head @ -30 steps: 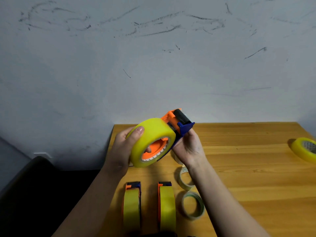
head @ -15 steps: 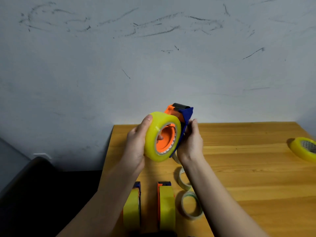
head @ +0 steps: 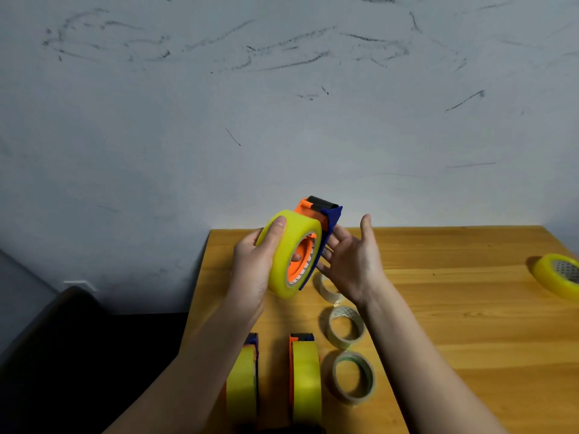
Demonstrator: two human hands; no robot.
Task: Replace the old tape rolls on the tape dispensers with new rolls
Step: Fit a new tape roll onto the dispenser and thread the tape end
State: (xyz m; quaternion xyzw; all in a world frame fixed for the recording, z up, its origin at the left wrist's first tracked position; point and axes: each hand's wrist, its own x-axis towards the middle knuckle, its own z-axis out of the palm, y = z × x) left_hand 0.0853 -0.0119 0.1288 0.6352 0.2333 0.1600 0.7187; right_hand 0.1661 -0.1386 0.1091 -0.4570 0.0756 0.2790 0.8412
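While our left hand point(head: 250, 270) curls its grip round the yellow tape roll point(head: 289, 255) seated on the orange-and-blue tape dispenser point(head: 324, 214), held above the wooden surface point(head: 454, 308), our right hand point(head: 351, 258) lies open, fingers spread beside the dispenser's blue side. Below stand two loaded dispensers point(head: 305, 380), beside three near-empty old rolls point(head: 354, 375). Another yellow roll point(head: 557, 275) lies far right.

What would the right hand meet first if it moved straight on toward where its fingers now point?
The right hand is open, its fingers aimed up and left. It would most likely meet the blue side of the tape dispenser held by the left hand. Some fingertips may already touch it; depth is unclear.
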